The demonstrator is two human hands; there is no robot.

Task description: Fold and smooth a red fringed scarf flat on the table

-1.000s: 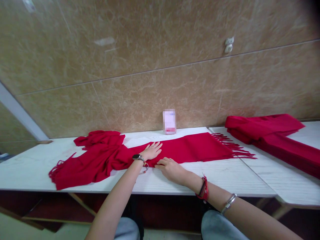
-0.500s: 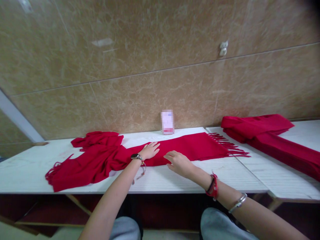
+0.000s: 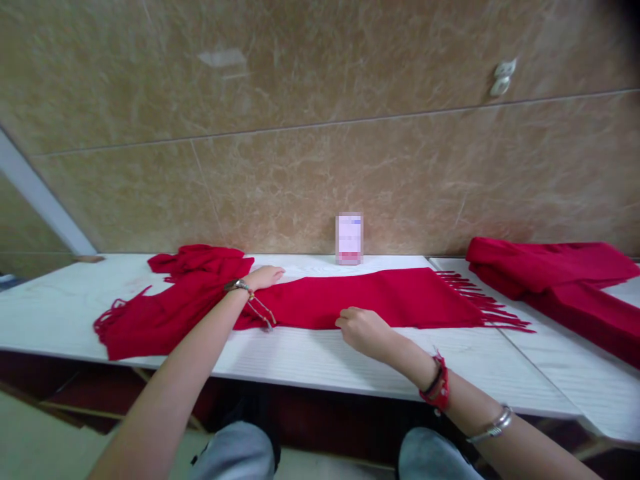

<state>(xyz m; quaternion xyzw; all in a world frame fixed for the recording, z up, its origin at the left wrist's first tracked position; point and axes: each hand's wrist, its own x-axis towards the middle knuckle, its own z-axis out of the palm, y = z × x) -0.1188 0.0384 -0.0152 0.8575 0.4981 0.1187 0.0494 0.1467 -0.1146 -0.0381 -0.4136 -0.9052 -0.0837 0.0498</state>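
Left hand (image 3: 265, 277): to the left of the upright panel (image 3: 349, 240) and nearer the person, back up, fingers stretched out close together over the scarf's far edge; whether it grips cloth, I cannot tell.
Left wrist: bears a watch (image 3: 235, 285), above the cloth.
Right hand (image 3: 364, 331): on the person's side of the panel, nearly straight in front of it, fingers curled in narrow at the scarf's near edge; whether cloth is pinched there is hidden.
Right forearm (image 3: 473, 400): slants in from the right, with a red bracelet (image 3: 440, 385) and a silver bangle (image 3: 497, 424).
Red scarf (image 3: 395, 297): on the white tabletop (image 3: 300, 353) in front of the panel; smooth and flat there, fringe (image 3: 493, 310) spread to the panel's right, rumpled to its left.
Folded red cloth (image 3: 525, 270): well right of the panel.
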